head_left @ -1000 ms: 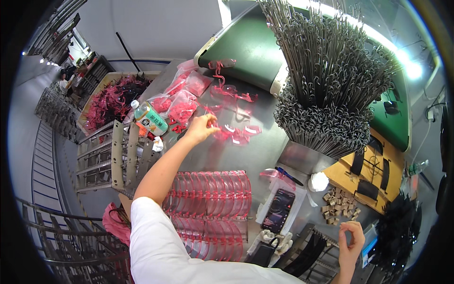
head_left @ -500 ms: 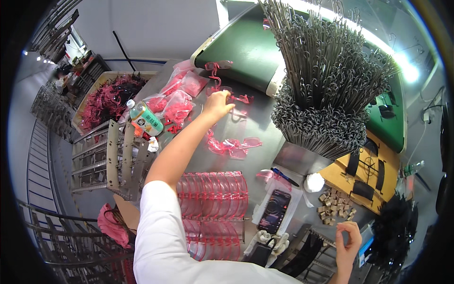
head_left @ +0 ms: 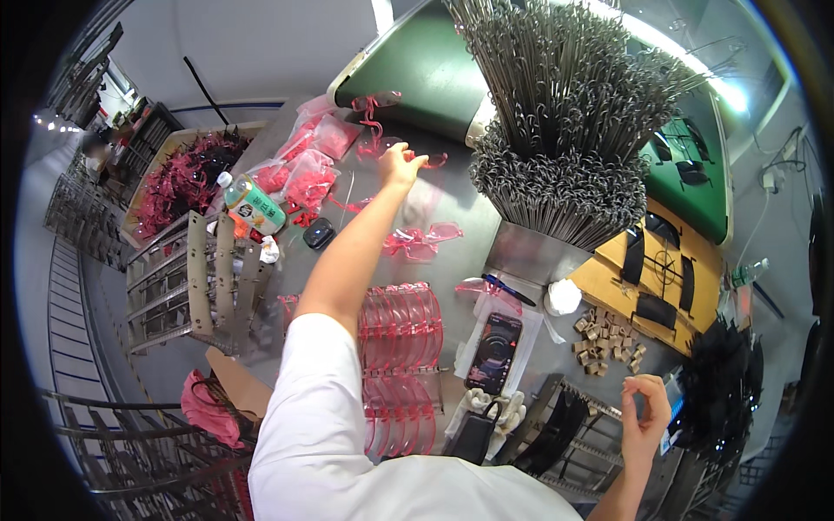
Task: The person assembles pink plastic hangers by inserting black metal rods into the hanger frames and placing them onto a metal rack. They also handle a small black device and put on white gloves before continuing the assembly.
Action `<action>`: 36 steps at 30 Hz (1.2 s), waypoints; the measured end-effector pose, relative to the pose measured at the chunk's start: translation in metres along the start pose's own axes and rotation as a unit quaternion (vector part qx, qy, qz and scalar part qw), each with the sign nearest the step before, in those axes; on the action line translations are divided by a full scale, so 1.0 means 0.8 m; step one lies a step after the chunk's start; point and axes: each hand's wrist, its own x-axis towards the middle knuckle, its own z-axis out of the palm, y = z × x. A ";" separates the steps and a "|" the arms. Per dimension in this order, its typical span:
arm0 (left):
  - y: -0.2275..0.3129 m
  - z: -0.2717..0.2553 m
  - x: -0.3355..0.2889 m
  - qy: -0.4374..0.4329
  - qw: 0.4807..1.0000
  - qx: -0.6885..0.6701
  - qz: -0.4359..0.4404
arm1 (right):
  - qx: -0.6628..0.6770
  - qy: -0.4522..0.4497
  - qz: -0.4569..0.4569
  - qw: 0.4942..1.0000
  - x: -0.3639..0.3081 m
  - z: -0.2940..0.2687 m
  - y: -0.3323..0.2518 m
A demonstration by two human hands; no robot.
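At the far side of the metal table, my left hand (head_left: pixel 402 167) has its thumb and fingers pressed together over a translucent pink eyeglass frame (head_left: pixel 436 160); the fingers hide the contact point. More pink frames lie about it: one (head_left: pixel 373 102) beyond the hand and others (head_left: pixel 424 240) nearer, beside my forearm. My right hand (head_left: pixel 645 418) is raised at the lower right, thumb and index tip meeting in a ring; anything between them is too small to make out. Between my arms, rows of curved pink pieces (head_left: pixel 400 330) stand in a metal rack.
A tall bundle of hooked metal rods (head_left: pixel 573 130) stands at the right. Pink-filled plastic bags (head_left: pixel 308 178), a drink bottle (head_left: pixel 254 206) and a black case (head_left: pixel 319 233) lie left. Nearby are a phone (head_left: pixel 495 352), a pen (head_left: pixel 508 289) and small tan blocks (head_left: pixel 605 339).
The whole view has shifted. My left hand has moved a little farther out and its forearm to the right, uncovering the black case. The right hand keeps its pinched shape.
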 end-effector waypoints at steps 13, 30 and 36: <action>0.260 -0.324 -0.242 0.002 0.933 0.038 0.359 | 0.056 -0.050 -0.175 0.982 -0.028 0.014 -0.073; 0.479 -0.397 -0.437 0.008 0.782 -0.021 0.622 | 0.380 -0.172 -0.263 0.870 0.041 0.048 -0.258; 0.443 -0.426 -0.457 0.114 0.788 -0.032 0.604 | 0.502 -0.236 -0.255 0.792 0.026 0.014 -0.255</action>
